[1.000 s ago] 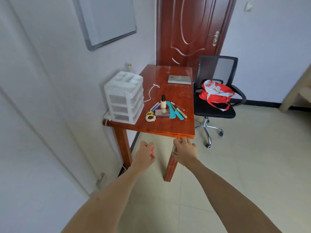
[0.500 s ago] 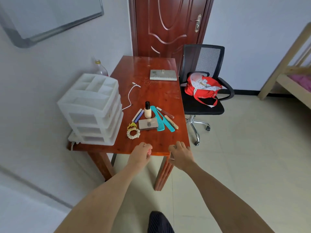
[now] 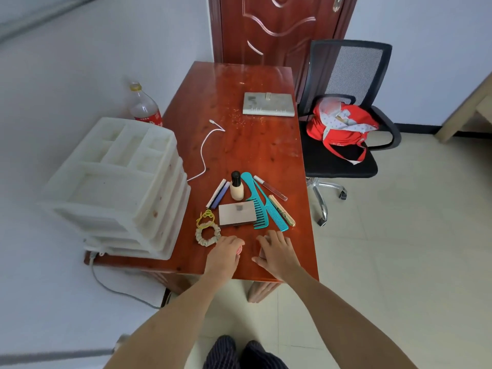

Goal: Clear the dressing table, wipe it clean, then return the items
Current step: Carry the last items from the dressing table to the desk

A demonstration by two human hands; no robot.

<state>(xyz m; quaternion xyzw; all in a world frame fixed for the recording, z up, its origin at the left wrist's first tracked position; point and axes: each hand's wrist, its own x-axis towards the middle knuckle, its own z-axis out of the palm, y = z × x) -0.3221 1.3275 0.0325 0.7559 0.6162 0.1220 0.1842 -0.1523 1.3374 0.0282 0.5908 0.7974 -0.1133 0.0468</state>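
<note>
On the red-brown wooden dressing table (image 3: pixel 247 145) lies a cluster of items: two teal combs (image 3: pixel 262 202), a foundation bottle (image 3: pixel 236 186), a grey compact case (image 3: pixel 237 214), pens (image 3: pixel 218 194), a gold tube (image 3: pixel 281 210), a lip gloss (image 3: pixel 270 188), yellow hair ties (image 3: pixel 205 217) and a beige scrunchie (image 3: pixel 207 234). My left hand (image 3: pixel 225 255) hovers over the near edge, fingers curled round a small red-and-white object (image 3: pixel 239 250). My right hand (image 3: pixel 277 253) lies beside it with fingers spread, just short of the combs.
A white drawer organiser (image 3: pixel 119 182) stands at the table's left, a cola bottle (image 3: pixel 145 107) behind it. A white cable (image 3: pixel 203 150) and a grey notebook (image 3: pixel 269 103) lie farther back. A black office chair (image 3: pixel 343 123) with a red bag (image 3: pixel 340 126) stands at the right.
I have come closer to the table. Both hands have moved from the front edge onto the tabletop, towards the cluster of items.
</note>
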